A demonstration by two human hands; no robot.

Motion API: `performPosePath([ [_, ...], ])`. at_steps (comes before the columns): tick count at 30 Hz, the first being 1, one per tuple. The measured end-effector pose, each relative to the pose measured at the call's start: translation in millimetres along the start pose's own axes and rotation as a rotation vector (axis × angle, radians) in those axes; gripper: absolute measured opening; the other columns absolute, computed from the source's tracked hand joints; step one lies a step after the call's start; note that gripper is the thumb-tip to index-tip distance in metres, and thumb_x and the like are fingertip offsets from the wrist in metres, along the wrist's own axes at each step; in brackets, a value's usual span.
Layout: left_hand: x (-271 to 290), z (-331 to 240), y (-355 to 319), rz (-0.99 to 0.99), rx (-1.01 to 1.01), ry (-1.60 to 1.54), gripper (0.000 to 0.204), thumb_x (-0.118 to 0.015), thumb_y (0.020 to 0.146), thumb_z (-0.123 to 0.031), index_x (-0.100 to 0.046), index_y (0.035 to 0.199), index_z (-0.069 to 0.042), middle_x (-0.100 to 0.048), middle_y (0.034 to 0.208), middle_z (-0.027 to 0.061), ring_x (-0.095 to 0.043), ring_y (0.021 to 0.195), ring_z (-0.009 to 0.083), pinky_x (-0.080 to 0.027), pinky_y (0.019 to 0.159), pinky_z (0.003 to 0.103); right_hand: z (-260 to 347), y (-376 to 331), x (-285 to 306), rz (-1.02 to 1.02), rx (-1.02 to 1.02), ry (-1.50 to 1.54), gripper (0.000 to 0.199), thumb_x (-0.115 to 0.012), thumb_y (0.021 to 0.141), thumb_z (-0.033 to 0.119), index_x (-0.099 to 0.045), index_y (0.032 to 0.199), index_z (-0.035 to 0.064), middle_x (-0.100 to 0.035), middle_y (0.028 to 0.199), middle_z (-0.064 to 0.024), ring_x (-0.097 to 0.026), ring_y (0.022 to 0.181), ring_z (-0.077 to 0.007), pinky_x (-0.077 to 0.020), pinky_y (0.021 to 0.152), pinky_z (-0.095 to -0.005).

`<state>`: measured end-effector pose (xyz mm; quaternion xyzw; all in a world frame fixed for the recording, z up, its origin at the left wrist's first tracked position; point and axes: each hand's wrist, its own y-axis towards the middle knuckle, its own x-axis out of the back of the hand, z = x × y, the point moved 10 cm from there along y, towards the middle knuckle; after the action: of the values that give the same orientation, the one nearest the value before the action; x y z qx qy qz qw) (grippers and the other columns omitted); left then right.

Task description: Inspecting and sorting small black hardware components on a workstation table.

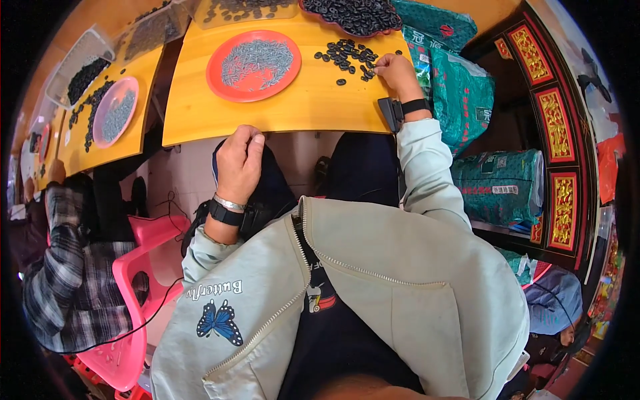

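My right hand [399, 72] reaches to the table's right side. Its thumb and forefinger pinch at a small black oval piece on the edge of a loose scatter of black oval pieces [343, 53]. Close to the table's front edge is my left hand [241, 163], its fingers curled in and the thumb pressed against them; whatever it may hold is hidden. Between and beyond my hands, a round red plate [215, 75] carries a heap of thin silvery metal pins [257, 61]. Both wrists wear dark straps with box-shaped devices.
A red bowl [304, 8] heaped with black pieces and a clear bin [200, 19] stand at the back of the yellow table [193, 120]. Green sacks [460, 100] crowd the right. At left, another person [73, 267] sits by a pink chair [133, 293] at a neighbouring table.
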<state>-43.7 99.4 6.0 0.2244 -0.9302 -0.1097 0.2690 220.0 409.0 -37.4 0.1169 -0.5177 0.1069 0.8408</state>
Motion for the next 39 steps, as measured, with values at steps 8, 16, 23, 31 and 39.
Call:
performPosePath([
  [8,0.4,-4.3,0.4,-0.013,-0.019,-0.022,0.009,-0.057,0.085,-0.010,-0.055,0.085,-0.002,-0.058,0.072,0.0158,-0.058,0.065,0.0308,-0.046,0.061,0.035,-16.9,-8.4,-4.4,0.029,-0.056,0.518,0.011,-0.066,0.078,0.005,-0.065,0.088,0.0007,-0.064,0.071,-0.0047,-0.059,0.063,-0.0127,-0.0470,0.059,-0.0247],
  [16,-1.1,7.4,-1.8,-0.011,0.081,-0.193,0.008,-0.056,0.085,-0.009,-0.055,0.086,-0.001,-0.054,0.065,0.0115,-0.053,0.058,0.0202,-0.043,0.056,0.030,155.9,-93.6,-14.2,0.463,0.066,1.198,0.016,-0.062,0.085,0.008,-0.062,0.101,0.0035,-0.063,0.084,-0.0015,-0.060,0.073,-0.0081,-0.0493,0.068,-0.0206],
  [23,-4.9,20.2,-0.1,0.012,0.209,-0.571,0.011,-0.051,0.088,-0.010,-0.055,0.088,0.001,-0.055,0.069,0.0039,-0.052,0.064,0.0105,-0.043,0.061,0.025,243.2,-141.7,-41.3,0.703,0.202,1.168,0.017,-0.064,0.083,0.004,-0.062,0.100,0.0007,-0.062,0.084,-0.0009,-0.058,0.074,-0.0068,-0.0481,0.070,-0.0194],
  [31,-15.5,30.7,-1.4,0.140,0.263,-0.793,0.014,-0.046,0.093,-0.013,-0.050,0.084,-0.003,-0.052,0.073,0.0026,-0.050,0.068,0.0122,-0.043,0.072,0.026,270.2,-150.8,-57.0,0.847,0.289,1.113,0.016,-0.062,0.085,0.006,-0.062,0.100,-0.0007,-0.062,0.084,-0.0016,-0.058,0.075,-0.0065,-0.0472,0.070,-0.0186],
  [39,-3.8,45.5,-3.7,-0.064,0.392,-0.900,0.012,-0.046,0.092,-0.010,-0.049,0.083,-0.003,-0.051,0.070,0.0036,-0.050,0.065,0.0127,-0.043,0.067,0.026,253.6,-147.6,-69.3,0.743,0.210,1.159,0.019,-0.061,0.087,0.011,-0.063,0.101,-0.0013,-0.060,0.081,0.0001,-0.054,0.072,-0.0051,-0.0448,0.068,-0.0188],
])
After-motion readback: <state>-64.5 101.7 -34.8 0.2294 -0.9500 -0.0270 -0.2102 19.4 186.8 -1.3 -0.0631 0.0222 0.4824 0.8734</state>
